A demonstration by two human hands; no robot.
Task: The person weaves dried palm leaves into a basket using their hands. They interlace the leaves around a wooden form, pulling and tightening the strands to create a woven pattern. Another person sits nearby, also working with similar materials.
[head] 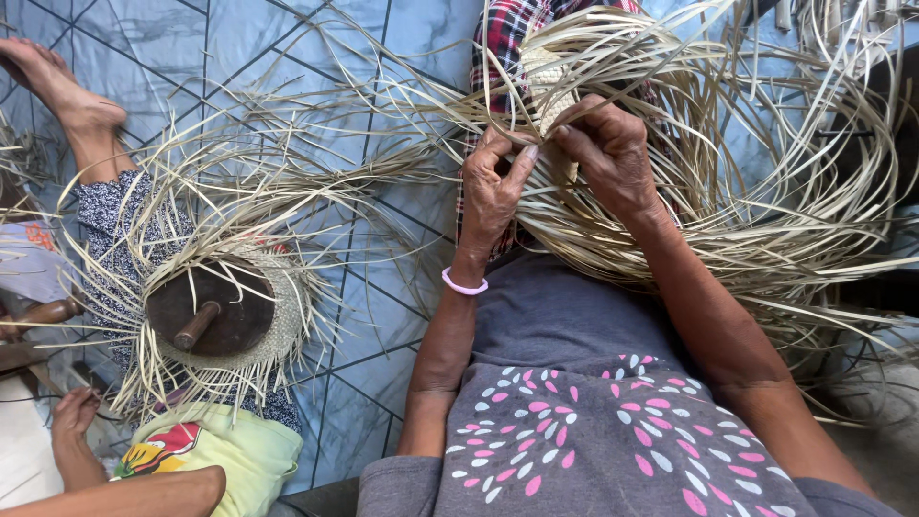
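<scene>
While both hands pinch pale straw strands, the left hand (493,187) and right hand (608,153) close on the small woven piece (553,105) at twelve o'clock, held over the lap so loose ends fan clear. At nine o'clock, a co-worker's straw hat (273,316) sits on a wooden block (211,311).

Both hands raised together, fingertips meeting

Left hand (493,187) pinching with thumb and forefinger; right hand (608,153) curled, knuckles up, forearms angled inward.
</scene>
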